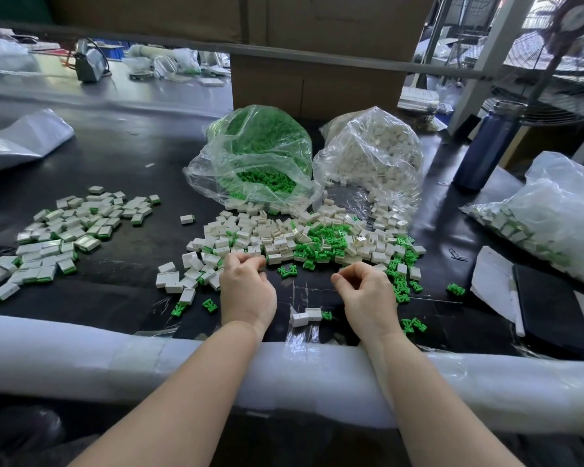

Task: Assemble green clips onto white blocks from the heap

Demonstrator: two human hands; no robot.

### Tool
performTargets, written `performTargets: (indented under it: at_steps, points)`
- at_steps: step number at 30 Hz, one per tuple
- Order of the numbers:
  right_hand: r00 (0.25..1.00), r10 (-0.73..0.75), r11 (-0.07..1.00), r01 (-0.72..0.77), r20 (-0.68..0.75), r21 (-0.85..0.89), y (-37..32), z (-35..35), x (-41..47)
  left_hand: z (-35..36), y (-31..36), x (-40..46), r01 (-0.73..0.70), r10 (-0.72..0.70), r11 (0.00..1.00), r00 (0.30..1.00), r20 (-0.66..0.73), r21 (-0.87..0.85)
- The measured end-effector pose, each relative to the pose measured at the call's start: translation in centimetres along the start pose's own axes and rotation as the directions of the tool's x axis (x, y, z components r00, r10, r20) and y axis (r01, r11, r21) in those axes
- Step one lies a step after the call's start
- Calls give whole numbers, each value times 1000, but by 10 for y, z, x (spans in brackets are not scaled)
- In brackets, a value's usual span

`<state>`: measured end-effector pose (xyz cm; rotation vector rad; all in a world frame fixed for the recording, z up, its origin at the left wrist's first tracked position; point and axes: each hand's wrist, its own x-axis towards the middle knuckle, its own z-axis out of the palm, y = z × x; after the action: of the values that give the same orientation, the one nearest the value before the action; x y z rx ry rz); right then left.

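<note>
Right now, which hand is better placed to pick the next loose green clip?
Probably the right hand: the loose green clips lie just beside it, while white blocks surround the left hand.

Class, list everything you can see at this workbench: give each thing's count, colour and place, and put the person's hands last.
Loose heap: many, white blocks and green clips, table centre.
Finished blocks: many, white with green, left.
Clip bag: one, clear, green contents, behind heap.
Block bag: one, clear, white contents, right of it.
Third bag: one, clear, far right.
Bottle: one, dark blue, right rear.
Foam edge: one, white, front.
Left hand: curled, contents hidden.
Right hand: curled, contents hidden.
</note>
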<state>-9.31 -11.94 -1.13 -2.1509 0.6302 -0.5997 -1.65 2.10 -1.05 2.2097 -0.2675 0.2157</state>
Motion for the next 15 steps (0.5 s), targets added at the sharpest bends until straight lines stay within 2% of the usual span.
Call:
performTargets:
  at_steps: [3, 7, 10, 15]
  points:
    - [999, 24, 999, -26, -34, -39, 1, -1, 0, 1, 1, -1, 31, -35, 994, 999, 37, 105]
    - [992, 110, 986, -118, -65, -120, 4, 0, 3, -1, 2, -2, 76, -81, 975, 997, 15, 209]
    - [989, 118, 986, -127, -88, -104, 3, 0, 3, -4, 4, -3, 48, -38, 986, 997, -66, 157]
    - [963, 28, 1000, -29, -266, 0, 2, -6, -2, -6, 7, -6, -163, 156, 985, 978, -139, -46]
